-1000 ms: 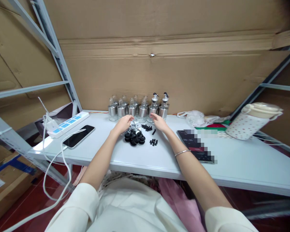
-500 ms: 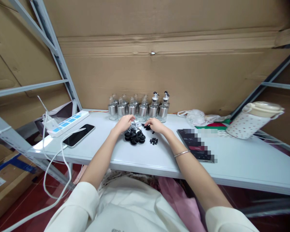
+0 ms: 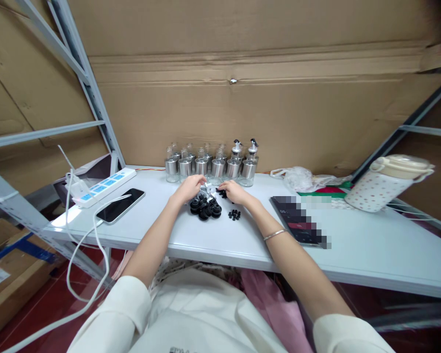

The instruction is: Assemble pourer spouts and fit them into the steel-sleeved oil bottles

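My left hand (image 3: 191,189) is closed, its fingertips pinched together above a pile of clear and silvery parts (image 3: 210,189). Whatever lies in those fingers is too small to make out. Opposite it, my right hand (image 3: 235,192) has its thumb and fingers drawn together over small black pieces (image 3: 223,194), partly covering them; a held piece cannot be made out. Black ringed stoppers (image 3: 206,209) are heaped between my forearms. To their right sits a cluster of tiny black caps (image 3: 234,214).
Behind my hands stand rows of glass bottles with metal sleeves (image 3: 218,168); two at the right carry pourer tops (image 3: 253,145). A phone (image 3: 121,206) and power strip (image 3: 105,188) lie left. A dark tablet-like device (image 3: 292,215), plastic bag (image 3: 297,179) and dotted flask (image 3: 387,184) are right.
My right hand has shifted slightly left, toward the clear parts. My left hand stays almost where it was, and the bottles and stoppers look the same.
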The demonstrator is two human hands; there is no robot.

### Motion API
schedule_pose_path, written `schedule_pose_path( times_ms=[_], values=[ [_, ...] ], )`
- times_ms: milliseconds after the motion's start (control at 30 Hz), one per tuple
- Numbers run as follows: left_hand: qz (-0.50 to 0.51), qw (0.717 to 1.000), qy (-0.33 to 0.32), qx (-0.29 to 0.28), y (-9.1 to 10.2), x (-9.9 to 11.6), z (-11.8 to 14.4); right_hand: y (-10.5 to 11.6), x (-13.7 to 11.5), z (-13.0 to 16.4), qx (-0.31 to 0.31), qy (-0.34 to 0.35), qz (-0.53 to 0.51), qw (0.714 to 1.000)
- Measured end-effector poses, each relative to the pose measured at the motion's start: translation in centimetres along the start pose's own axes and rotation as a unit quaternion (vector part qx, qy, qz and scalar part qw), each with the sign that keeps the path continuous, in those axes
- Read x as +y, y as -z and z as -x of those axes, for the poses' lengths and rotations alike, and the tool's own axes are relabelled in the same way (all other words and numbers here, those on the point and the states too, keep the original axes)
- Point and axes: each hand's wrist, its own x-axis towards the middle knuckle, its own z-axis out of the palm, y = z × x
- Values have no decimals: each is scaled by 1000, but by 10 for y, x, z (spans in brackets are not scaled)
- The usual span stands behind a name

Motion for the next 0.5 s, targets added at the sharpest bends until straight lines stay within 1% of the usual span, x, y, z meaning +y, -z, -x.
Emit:
schedule_pose_path(
  times_ms=[233,500],
  values=[
    [-8,1000,0,-4,1,2,0,8,7,1,-6,-34,-4,999],
    [-9,1000,-5,0,1,1,0,13,-5,2,-11,-33,-15,999]
  ],
)
